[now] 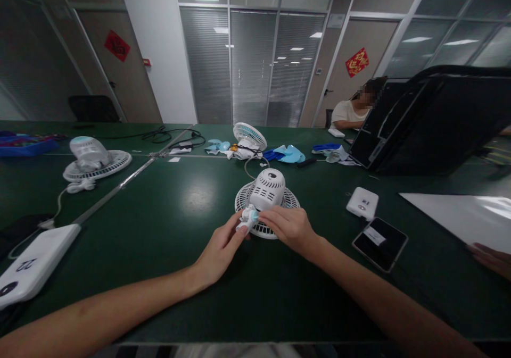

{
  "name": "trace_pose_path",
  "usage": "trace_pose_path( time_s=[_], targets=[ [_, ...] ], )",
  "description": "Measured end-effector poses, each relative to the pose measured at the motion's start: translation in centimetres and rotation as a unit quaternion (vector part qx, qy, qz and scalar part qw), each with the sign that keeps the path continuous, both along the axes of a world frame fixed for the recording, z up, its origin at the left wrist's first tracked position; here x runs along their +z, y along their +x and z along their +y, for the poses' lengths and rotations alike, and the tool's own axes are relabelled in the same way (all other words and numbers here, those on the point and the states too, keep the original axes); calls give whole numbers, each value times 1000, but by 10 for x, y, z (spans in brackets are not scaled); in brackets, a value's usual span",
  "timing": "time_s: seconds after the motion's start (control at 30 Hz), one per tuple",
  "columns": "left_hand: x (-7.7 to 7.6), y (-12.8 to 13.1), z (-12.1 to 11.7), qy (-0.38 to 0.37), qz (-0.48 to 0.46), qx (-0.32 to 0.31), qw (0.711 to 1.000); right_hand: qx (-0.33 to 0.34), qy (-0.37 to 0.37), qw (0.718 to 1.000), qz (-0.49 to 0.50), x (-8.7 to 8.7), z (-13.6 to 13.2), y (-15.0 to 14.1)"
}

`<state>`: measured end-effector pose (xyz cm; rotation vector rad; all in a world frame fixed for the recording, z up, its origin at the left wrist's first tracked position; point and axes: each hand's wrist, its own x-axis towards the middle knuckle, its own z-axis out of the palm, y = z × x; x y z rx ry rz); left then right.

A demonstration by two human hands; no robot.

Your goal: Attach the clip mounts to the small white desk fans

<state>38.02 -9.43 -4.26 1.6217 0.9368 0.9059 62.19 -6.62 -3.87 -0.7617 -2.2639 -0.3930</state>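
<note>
**Two hands at the neck of a face-down desk fan**

A small white fan (266, 201) lies grille-down on the green table (167, 225), just in front of the person. Lying that way, its flat round guard gives it a steady base and turns the motor housing and the rear joint up toward the hands.

The left hand (219, 251) comes in from below, its grip pinching a small white-and-pale-blue fitting (248, 218) at the fan's near edge. The right hand (290, 227) rests on the table side of the guard, fingers pressed together on the same fitting from the other side, so the piece is braced between the two hands.

A white power bank (362, 202) and a dark phone (380, 242) lie to the right, apart from the fan. Another fan (93, 161) lies face-down at far left, and loose fan parts (247, 145) sit farther back. Another person's fingers (493, 257) show at the right edge.
</note>
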Motion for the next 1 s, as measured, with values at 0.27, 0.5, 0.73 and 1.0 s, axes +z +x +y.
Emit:
trace_pose_path(
  time_s=[0.27, 0.5, 0.73, 1.0],
  targets=[
    [1, 1, 1, -2, -9, -3, 1000, 25, 20, 998, -53, 0, 0, 4],
    [0, 1, 0, 2, -4, 7, 1000, 9, 35, 999, -15, 0, 4, 0],
    [3, 1, 0, 1, -3, -1, 1000, 24, 35, 998, -51, 5, 2, 4],
    [0, 0, 1, 4, 8, -1, 1000, 2, 44, 999, -25, 5, 3, 0]
  ],
)
